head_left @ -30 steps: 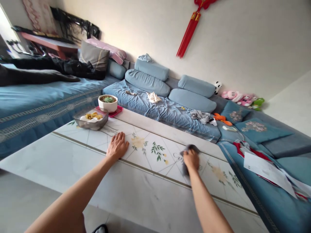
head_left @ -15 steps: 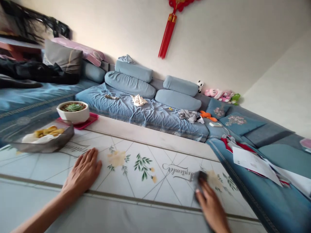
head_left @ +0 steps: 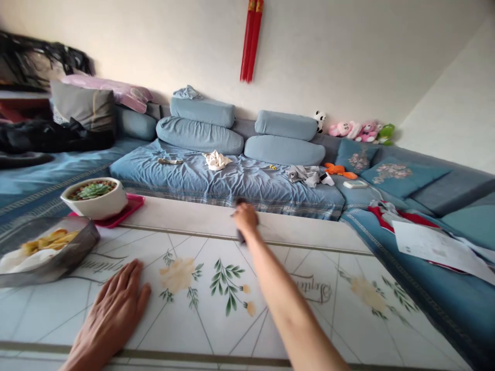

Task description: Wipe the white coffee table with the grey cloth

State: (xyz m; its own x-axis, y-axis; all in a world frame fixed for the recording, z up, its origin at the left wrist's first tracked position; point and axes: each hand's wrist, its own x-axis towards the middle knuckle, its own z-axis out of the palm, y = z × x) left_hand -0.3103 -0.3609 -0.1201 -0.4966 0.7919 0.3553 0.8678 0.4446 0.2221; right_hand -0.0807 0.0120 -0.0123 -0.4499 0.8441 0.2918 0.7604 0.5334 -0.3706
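Note:
My left hand point(head_left: 110, 319) lies flat and spread on the printed table top point(head_left: 216, 288), and nothing is in it. Its fingers point toward a glass dish point(head_left: 46, 252) of yellow food on white paper. My right hand point(head_left: 245, 219) is stretched out to the far part of the table, gripping a small dark grey cloth point(head_left: 241, 236). Most of the cloth is hidden inside that hand. The cloth presses on the plain pale strip point(head_left: 193, 216) along the table's far edge.
A white bowl with a succulent point(head_left: 94, 198) stands on a pink tray point(head_left: 131, 205) at the far left corner. Behind the table runs a blue floor sofa point(head_left: 232, 183) with bolsters, crumpled clothes and plush toys point(head_left: 358, 131). Papers point(head_left: 436, 247) lie on the right.
My right hand has moved with the cloth from the table's right side to its far edge. My left hand stays flat on the table, and the view has shifted slightly.

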